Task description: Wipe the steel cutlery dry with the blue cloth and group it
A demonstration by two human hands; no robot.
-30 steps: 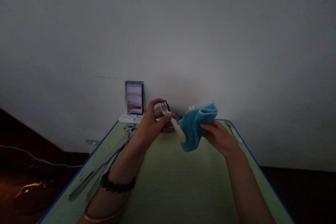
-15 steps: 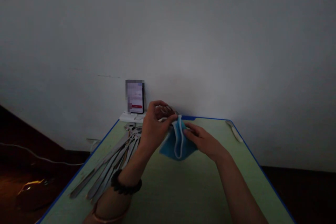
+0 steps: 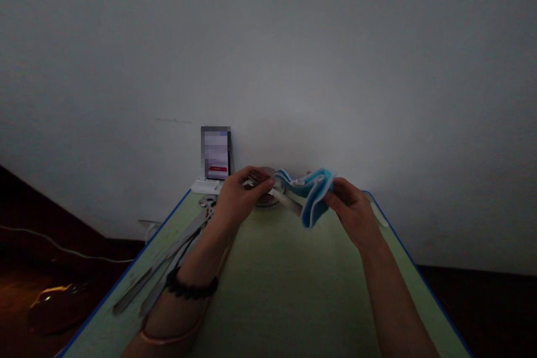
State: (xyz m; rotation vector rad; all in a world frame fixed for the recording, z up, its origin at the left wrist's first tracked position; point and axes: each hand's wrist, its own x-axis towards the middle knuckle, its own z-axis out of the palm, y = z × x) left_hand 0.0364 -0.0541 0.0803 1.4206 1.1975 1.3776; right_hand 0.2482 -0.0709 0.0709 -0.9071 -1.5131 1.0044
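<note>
A person's two bare hands work above a pale green, blue-edged table (image 3: 293, 296), places being given from the blue cloth (image 3: 318, 201). The cloth, folded and edged in a lighter tone, hangs in the air over the table's far part. Right of it, the right hand (image 3: 354, 210) is closed on its gathered side, thumb against fingers. Left of it, the left hand (image 3: 237, 196) pinches a white-handled utensil (image 3: 287, 203), whose handle slants down until its end meets the cloth; the utensil's head, among the fingers, is too dim to make out. A loose fold of the cloth reaches left, close to the left fingertips; whether they touch it cannot be told. Also left of the cloth, partly hidden by the left hand, stands a round metal vessel (image 3: 265, 203). Farther left and beyond the cloth, a lit phone (image 3: 217, 155) leans upright on a white base (image 3: 205, 185). Left of the cloth and nearer the viewer lie long metal utensils (image 3: 134, 291), partly covered by the left forearm. Well right of the cloth, a second pale-handled utensil (image 3: 380, 214) rests along the table's edge.
</note>
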